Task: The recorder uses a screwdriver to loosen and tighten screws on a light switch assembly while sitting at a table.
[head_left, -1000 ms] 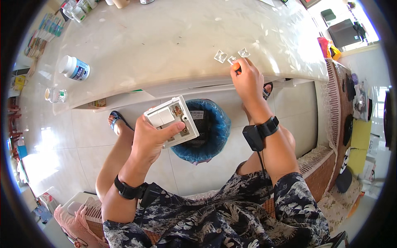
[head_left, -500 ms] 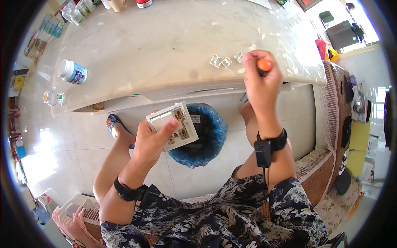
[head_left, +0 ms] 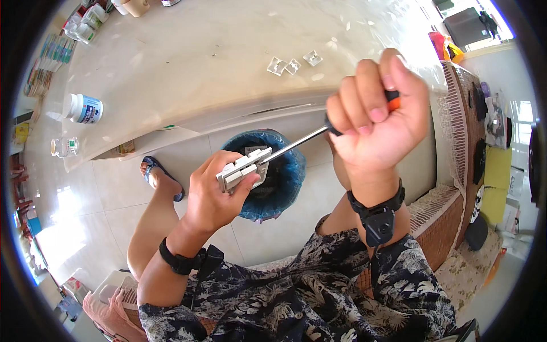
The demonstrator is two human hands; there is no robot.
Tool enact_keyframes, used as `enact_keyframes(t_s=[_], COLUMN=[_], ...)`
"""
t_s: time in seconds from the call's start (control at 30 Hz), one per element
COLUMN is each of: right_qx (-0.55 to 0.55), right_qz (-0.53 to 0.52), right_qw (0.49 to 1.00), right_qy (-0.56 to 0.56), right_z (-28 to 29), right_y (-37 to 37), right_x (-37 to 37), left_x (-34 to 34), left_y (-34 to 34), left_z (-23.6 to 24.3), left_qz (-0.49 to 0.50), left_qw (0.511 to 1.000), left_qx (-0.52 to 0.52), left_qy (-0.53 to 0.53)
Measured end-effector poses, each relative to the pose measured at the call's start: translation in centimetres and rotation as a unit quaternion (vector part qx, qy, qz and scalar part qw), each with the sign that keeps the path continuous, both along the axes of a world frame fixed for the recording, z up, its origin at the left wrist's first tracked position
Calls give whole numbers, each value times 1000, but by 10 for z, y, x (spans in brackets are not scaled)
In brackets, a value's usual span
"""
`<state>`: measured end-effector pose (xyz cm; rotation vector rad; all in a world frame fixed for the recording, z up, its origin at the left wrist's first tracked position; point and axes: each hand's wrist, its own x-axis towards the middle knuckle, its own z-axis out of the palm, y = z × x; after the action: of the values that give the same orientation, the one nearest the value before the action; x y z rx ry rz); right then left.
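My left hand (head_left: 213, 191) is closed round a white wall switch panel (head_left: 245, 170), tilted so that its edge shows, above a bin. In my right hand (head_left: 379, 114) is a screwdriver with an orange and black handle (head_left: 393, 101), the fingers curled round it. Its long metal shaft (head_left: 299, 141) slants down to the left, and the tip meets the panel's right side; whether it sits in a slot I cannot tell. Three small white plastic pieces, among them a square cap (head_left: 277, 66), lie on the table beyond my right hand.
Below the panel stands a bin with a blue liner (head_left: 293, 188). The pale table (head_left: 188, 80) has its near edge just beyond my hands. A white bottle (head_left: 84, 109) and a small clear jar (head_left: 64, 147) stand at its left. A brown woven bench (head_left: 439, 214) is at the right.
The panel has turned from face-up to edge-on in my left hand. My right hand has rolled over, bringing the screwdriver's shaft into view with its tip at the panel.
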<state>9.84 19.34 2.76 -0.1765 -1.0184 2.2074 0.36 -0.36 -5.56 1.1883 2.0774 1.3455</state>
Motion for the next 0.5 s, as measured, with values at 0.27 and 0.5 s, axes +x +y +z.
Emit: enact_keyframes(t_s=[0.27,0.5], right_qx=[36,86], right_qz=[48,134], right_qw=[998,980], right_qy=[28,116], right_z=[-9,-19], right_y=[-13,-19], right_x=[0,5], left_x=[1,2], left_y=[2,1], left_z=[-7,-1], left_qz=[-1,37], left_qw=[999,991], left_qx=[-31,-89], left_qy=[15,-90])
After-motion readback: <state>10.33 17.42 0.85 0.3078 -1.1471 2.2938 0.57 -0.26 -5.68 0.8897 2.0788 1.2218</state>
